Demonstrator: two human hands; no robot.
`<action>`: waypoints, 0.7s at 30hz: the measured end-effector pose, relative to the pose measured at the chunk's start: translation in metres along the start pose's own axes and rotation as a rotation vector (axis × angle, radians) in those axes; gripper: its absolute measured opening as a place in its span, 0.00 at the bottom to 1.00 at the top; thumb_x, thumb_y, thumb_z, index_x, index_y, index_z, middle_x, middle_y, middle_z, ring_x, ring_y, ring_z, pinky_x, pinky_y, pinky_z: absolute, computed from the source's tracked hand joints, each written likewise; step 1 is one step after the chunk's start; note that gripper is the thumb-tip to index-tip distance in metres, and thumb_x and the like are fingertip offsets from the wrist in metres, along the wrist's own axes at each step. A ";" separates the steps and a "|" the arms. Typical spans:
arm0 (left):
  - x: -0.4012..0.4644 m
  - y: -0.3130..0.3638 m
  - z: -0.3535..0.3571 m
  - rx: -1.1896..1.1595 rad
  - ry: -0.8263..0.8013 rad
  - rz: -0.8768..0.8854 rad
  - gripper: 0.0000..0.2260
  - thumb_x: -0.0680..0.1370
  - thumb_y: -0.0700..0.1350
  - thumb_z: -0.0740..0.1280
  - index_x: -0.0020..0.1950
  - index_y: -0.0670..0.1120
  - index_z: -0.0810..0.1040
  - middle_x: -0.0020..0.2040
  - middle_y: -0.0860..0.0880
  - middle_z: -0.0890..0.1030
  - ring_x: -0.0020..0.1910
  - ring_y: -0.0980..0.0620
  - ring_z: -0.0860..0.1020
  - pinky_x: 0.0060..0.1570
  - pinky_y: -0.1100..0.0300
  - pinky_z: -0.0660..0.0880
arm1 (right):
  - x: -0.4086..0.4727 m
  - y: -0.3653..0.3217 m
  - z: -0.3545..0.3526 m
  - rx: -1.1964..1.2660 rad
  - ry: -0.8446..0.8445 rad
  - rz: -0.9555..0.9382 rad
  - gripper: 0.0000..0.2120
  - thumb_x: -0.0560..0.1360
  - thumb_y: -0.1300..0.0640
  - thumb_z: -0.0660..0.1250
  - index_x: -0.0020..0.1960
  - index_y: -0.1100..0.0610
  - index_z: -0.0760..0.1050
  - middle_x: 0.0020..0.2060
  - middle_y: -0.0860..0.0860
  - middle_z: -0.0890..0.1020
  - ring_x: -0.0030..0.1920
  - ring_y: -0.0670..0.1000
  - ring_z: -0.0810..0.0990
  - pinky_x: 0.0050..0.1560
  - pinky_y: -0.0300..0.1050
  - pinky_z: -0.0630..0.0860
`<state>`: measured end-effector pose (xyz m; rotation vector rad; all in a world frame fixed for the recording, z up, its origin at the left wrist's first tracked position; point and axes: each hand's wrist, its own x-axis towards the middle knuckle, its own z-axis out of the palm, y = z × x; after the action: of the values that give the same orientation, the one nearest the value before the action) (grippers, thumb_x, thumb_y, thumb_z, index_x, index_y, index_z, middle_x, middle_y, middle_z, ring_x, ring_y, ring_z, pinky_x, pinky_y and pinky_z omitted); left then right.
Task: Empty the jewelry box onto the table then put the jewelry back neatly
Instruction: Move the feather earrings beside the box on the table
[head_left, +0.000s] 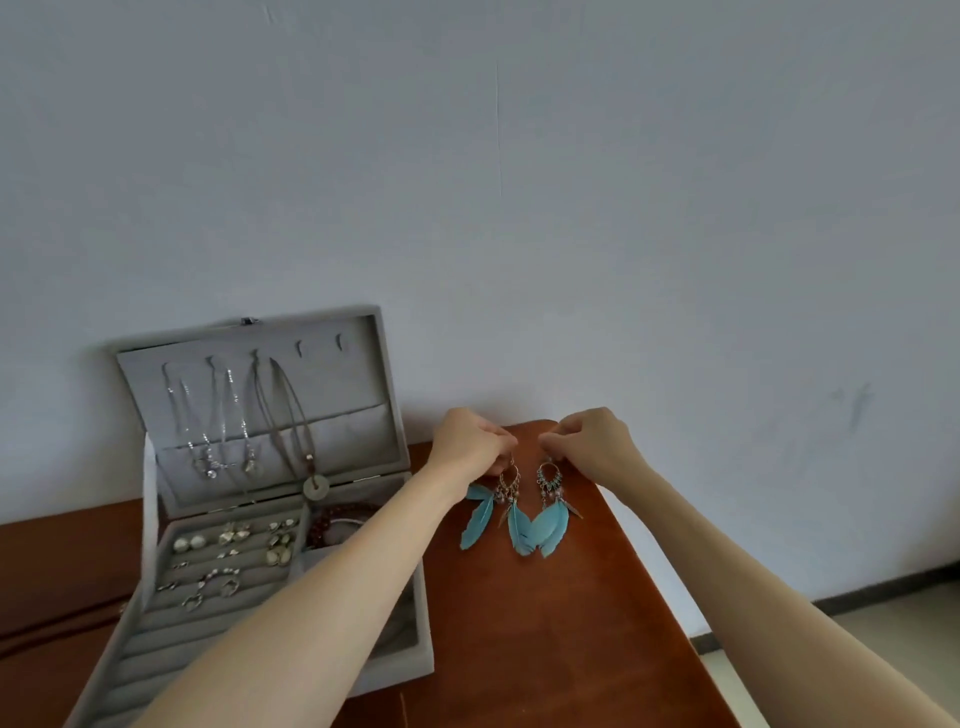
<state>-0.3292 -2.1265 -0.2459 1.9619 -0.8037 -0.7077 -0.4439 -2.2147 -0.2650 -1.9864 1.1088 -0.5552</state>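
Your left hand (475, 441) and right hand (592, 441) each pinch a feather earring (522, 519) on the tabletop (545, 623) beside the still-stocked jewelry box (249, 519), emptying apparently barely begun.

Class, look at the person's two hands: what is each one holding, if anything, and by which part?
Each pinches one turquoise feather drop earring at its top hook: the left hand holds the left earring, the right hand holds the right earring. The feathers lie on the brown wooden table.
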 end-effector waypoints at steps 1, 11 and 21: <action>0.006 -0.001 0.002 0.005 0.027 -0.002 0.04 0.74 0.38 0.68 0.47 0.39 0.82 0.35 0.46 0.80 0.30 0.54 0.78 0.36 0.66 0.77 | 0.006 0.001 0.002 -0.014 0.011 -0.006 0.09 0.71 0.57 0.67 0.32 0.56 0.78 0.30 0.50 0.78 0.30 0.45 0.71 0.32 0.38 0.69; 0.030 0.000 0.016 0.003 0.164 0.050 0.06 0.75 0.38 0.66 0.41 0.40 0.82 0.37 0.41 0.83 0.34 0.47 0.82 0.42 0.57 0.81 | 0.030 0.002 0.012 -0.058 0.014 -0.028 0.13 0.73 0.56 0.65 0.43 0.66 0.80 0.32 0.56 0.77 0.35 0.51 0.73 0.38 0.46 0.72; -0.018 0.007 -0.020 0.129 -0.014 0.200 0.15 0.78 0.42 0.61 0.64 0.44 0.73 0.60 0.45 0.77 0.56 0.48 0.78 0.60 0.51 0.75 | -0.015 -0.026 0.001 -0.094 0.063 -0.145 0.12 0.76 0.59 0.59 0.53 0.57 0.80 0.50 0.51 0.83 0.48 0.49 0.78 0.49 0.41 0.73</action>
<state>-0.3275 -2.1051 -0.2276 1.9577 -1.0608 -0.5632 -0.4379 -2.1931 -0.2449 -2.1565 1.0507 -0.6561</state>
